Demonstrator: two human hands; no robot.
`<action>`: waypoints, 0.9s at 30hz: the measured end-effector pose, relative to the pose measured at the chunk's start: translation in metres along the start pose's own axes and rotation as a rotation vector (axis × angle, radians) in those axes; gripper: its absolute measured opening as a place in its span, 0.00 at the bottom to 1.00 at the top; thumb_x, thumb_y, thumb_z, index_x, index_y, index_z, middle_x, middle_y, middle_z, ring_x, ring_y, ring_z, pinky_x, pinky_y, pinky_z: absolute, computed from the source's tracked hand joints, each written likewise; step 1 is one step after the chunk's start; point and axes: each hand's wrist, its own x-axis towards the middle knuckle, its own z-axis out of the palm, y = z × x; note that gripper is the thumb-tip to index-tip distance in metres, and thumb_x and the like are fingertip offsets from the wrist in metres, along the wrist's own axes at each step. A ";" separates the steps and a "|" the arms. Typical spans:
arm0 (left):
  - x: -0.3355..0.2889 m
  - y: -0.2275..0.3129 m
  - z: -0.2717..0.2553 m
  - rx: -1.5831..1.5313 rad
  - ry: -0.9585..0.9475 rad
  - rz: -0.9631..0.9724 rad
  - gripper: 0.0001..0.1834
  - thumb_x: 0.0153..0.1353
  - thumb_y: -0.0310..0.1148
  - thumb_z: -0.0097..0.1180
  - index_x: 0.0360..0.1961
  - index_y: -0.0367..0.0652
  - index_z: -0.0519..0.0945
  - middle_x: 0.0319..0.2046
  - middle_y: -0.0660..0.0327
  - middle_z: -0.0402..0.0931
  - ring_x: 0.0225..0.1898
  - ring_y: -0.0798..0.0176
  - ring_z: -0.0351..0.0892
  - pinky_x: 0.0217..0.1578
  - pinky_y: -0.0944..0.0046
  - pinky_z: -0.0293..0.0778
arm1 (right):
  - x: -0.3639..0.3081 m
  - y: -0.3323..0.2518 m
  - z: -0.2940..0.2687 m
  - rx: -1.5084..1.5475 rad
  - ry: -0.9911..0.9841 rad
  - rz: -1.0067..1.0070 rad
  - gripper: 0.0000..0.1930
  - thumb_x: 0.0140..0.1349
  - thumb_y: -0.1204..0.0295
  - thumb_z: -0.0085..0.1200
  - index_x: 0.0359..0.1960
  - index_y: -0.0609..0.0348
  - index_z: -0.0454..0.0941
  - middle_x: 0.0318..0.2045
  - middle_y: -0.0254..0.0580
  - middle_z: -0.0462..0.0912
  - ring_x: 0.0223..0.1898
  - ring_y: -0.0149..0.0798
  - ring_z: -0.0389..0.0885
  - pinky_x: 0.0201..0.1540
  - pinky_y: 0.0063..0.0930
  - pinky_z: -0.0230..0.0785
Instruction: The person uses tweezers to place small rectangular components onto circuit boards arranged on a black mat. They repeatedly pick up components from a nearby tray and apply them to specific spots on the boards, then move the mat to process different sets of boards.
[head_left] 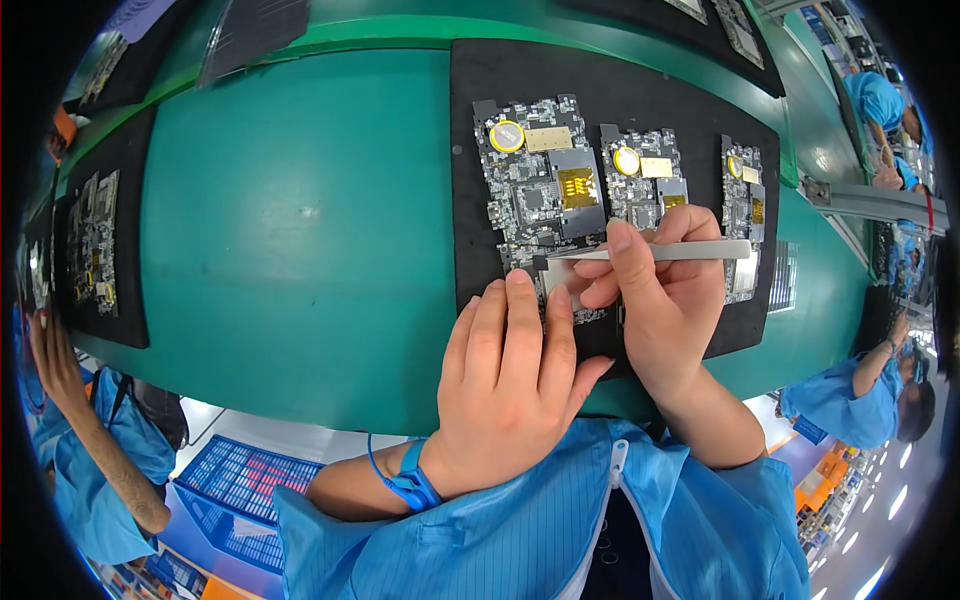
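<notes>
My right hand (672,300) pinches steel tweezers (705,250), which lie nearly level and point left. Their tips reach a small black piece (541,263) at the lower part of the nearest circuit board (535,205); whether they grip it I cannot tell. This board carries a yellow-rimmed coin cell (506,136), a beige plate and a black card with amber tape. Fingers outstretched, my left hand (505,385) rests on the board's lower edge, partly covering a silver plate (558,282). A second board (640,150) is partly hidden behind my right hand.
The boards lie on a black mat (620,95) over a green tabletop (300,230). A third board (738,205) is at the right. Another mat with boards (95,240) sits far left, near a co-worker's hand (55,360). A blue basket (240,480) stands below the table.
</notes>
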 end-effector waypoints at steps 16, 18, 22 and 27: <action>0.009 -0.001 -0.005 -0.024 -0.049 0.005 0.27 0.48 0.46 0.63 0.43 0.34 0.77 0.52 0.44 0.68 0.47 0.45 0.68 0.45 0.52 0.65 | 0.003 -0.002 0.002 -0.024 0.012 0.028 0.12 0.61 0.79 0.53 0.32 0.62 0.59 0.23 0.38 0.74 0.26 0.27 0.82 0.22 0.15 0.76; 0.012 -0.002 -0.009 -0.030 -0.087 0.015 0.28 0.48 0.46 0.64 0.42 0.33 0.77 0.52 0.44 0.68 0.47 0.46 0.68 0.44 0.52 0.65 | 0.002 -0.001 0.003 -0.057 0.014 0.004 0.11 0.61 0.79 0.53 0.33 0.62 0.59 0.24 0.39 0.74 0.26 0.27 0.82 0.23 0.16 0.76; 0.016 -0.006 -0.016 -0.073 -0.165 0.042 0.29 0.47 0.45 0.64 0.45 0.33 0.76 0.52 0.44 0.68 0.48 0.46 0.68 0.45 0.52 0.66 | -0.003 0.007 0.000 -0.125 -0.007 -0.158 0.11 0.61 0.81 0.52 0.33 0.63 0.58 0.26 0.42 0.75 0.25 0.26 0.81 0.25 0.16 0.76; 0.003 -0.010 -0.015 -0.182 -0.122 0.035 0.30 0.48 0.42 0.64 0.49 0.32 0.75 0.51 0.45 0.69 0.51 0.44 0.68 0.50 0.52 0.67 | -0.007 0.018 -0.005 -0.083 -0.086 -0.358 0.12 0.60 0.83 0.52 0.34 0.62 0.58 0.27 0.45 0.77 0.23 0.26 0.79 0.24 0.15 0.72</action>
